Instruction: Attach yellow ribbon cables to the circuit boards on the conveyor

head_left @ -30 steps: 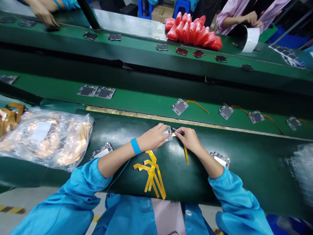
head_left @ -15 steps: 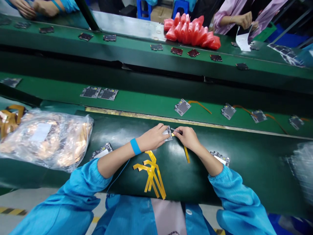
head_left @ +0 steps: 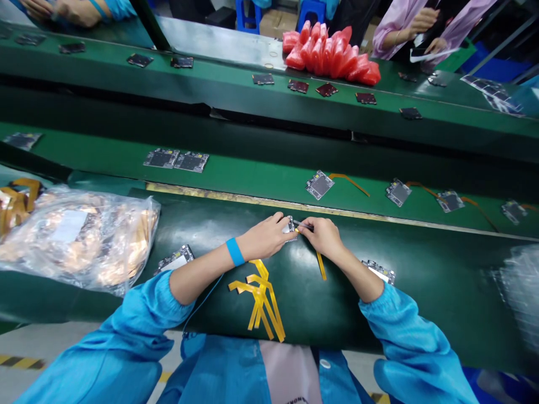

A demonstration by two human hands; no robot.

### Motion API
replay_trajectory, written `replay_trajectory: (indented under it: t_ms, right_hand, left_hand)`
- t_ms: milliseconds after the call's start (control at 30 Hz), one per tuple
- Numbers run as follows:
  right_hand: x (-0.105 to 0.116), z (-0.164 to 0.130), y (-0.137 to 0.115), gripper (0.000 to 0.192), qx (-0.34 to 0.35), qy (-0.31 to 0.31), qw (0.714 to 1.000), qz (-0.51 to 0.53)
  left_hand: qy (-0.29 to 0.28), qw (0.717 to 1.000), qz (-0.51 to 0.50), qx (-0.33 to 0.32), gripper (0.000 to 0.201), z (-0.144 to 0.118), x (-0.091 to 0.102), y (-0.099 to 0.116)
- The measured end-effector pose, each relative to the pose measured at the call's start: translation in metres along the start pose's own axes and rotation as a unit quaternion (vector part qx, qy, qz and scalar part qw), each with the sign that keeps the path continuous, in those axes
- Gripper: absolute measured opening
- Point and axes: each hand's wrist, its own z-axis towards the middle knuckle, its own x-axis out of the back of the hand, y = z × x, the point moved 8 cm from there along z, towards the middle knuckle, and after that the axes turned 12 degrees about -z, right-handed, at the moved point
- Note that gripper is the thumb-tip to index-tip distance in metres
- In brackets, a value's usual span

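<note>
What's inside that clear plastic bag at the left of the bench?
Through the crinkled clear plastic bag show coppery-orange pieces packed together and a pale rectangular label. Glare and folds blur them, so their type and count cannot be told, nor what lies underneath the bag.

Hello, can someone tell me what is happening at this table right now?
A person in blue sleeves works at a dark green bench. The left hand pins a small circuit board, while the right hand holds a thin tool and a yellow flex strip against it. More yellow strips lie nearby; finished boards sit on the conveyor.
</note>
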Motion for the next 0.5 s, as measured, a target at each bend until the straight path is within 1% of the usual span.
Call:
replay_trajectory:
  t_ms: [300, 400, 500]
  right_hand:
    - [0.0008, -0.0008, -0.0007, 0.015, 0.0, -0.007, 1.0, -0.008]
    - [0.003, -0.0028, -0.0021, 0.016, 0.028, -0.001, 1.0, -0.014]
    - [0.0076, -0.005, -0.0056, 0.03, 0.074, 0.02, 0.997, -0.013]
  left_hand:
    - [-0.014, 1.0, -0.011, 0.016, 0.042, 0.0027, 0.0018, 0.0037]
    - [-0.016, 1.0, -0.007, 0.019, 0.042, 0.0034, 0.001, 0.0043]
    - [-0.017, 1.0, -0.002, 0.016, 0.041, 0.0044, -0.0003, 0.0053]
